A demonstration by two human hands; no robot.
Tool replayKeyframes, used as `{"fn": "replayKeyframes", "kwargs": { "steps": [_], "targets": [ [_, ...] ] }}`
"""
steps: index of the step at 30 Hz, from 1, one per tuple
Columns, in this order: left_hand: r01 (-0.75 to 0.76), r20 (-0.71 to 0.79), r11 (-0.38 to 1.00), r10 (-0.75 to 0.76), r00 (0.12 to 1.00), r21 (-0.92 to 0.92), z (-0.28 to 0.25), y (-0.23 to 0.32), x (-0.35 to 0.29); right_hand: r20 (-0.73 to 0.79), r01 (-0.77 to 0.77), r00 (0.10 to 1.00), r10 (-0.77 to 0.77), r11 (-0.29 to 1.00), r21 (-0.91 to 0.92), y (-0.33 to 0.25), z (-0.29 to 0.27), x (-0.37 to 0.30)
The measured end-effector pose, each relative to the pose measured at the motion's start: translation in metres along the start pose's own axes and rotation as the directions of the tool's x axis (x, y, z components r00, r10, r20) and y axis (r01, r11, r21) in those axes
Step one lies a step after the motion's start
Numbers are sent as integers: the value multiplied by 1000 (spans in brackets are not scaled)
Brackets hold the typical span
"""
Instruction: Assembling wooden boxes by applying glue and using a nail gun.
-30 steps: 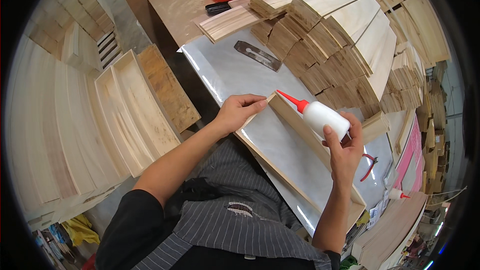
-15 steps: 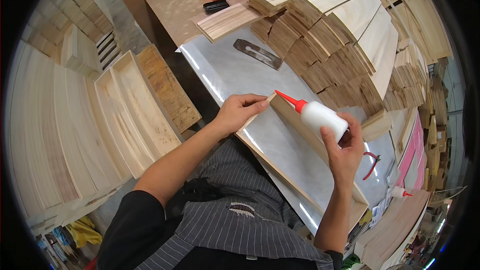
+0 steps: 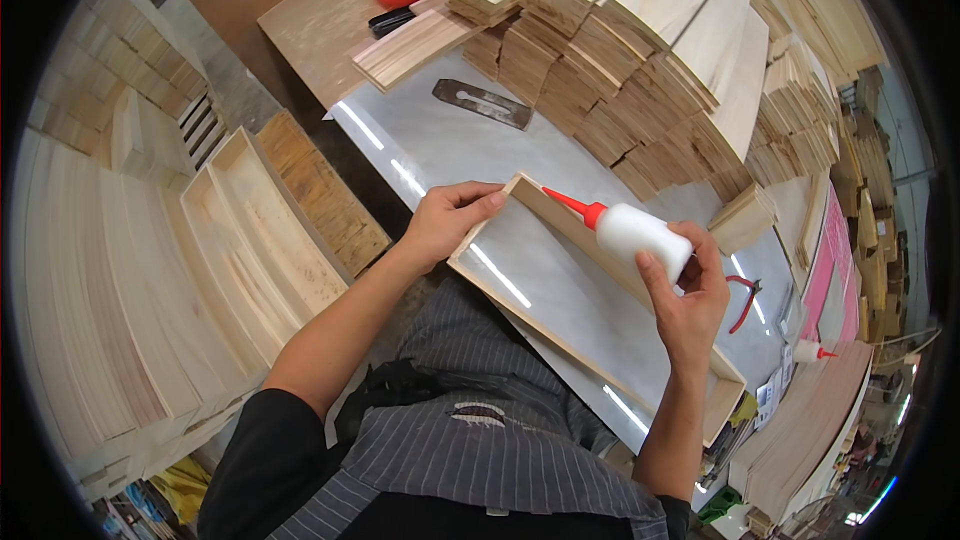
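A bottomless rectangular wooden frame (image 3: 540, 338) rests on the grey sheet-covered bench in front of me. Pinched at its far left end, the short side is in the fingers of my left hand (image 3: 447, 224). My right hand (image 3: 692, 292) wraps round a white squeeze bottle (image 3: 640, 240) with a red pointed nozzle (image 3: 572, 202). The bottle is tilted, its nozzle pointing left and slightly up. The nozzle tip is at the top edge of the frame's far long side, close to the corner by my left hand. Whether it touches the wood, I cannot tell.
Stacked wooden boards (image 3: 640, 70) fill the bench's far side. A slotted metal blade (image 3: 484, 103) lies before them. Red-handled pliers (image 3: 742, 302) lie to the right, with a second white bottle (image 3: 806, 351) beyond. At left stand wooden trays (image 3: 255, 230) and more boards.
The nozzle tip has moved from the frame's far left corner a little way right along the far long side. The whole view has shifted slightly. Both hands keep their holds.
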State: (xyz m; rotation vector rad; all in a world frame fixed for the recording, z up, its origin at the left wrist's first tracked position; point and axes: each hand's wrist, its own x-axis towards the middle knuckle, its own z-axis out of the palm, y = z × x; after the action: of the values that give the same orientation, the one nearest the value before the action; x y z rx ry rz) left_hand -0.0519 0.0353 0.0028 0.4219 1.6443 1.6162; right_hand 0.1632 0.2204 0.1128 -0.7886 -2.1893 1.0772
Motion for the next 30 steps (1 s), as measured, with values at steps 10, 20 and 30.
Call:
{"fn": "replayKeyframes", "kwargs": {
  "steps": [10, 20, 30],
  "targets": [
    [45, -14, 999, -45, 999, -16, 0, 6, -3, -93, -123, 987, 131, 989, 86, 27, -51, -46],
    [60, -47, 998, -61, 997, -6, -2, 3, 0, -169, -203, 962, 215, 976, 84, 45, -96, -91],
    [35, -36, 999, -35, 999, 4, 0, 10, -3, -248, -143, 951, 185, 974, 178, 60, -103, -102]
  ]
}}
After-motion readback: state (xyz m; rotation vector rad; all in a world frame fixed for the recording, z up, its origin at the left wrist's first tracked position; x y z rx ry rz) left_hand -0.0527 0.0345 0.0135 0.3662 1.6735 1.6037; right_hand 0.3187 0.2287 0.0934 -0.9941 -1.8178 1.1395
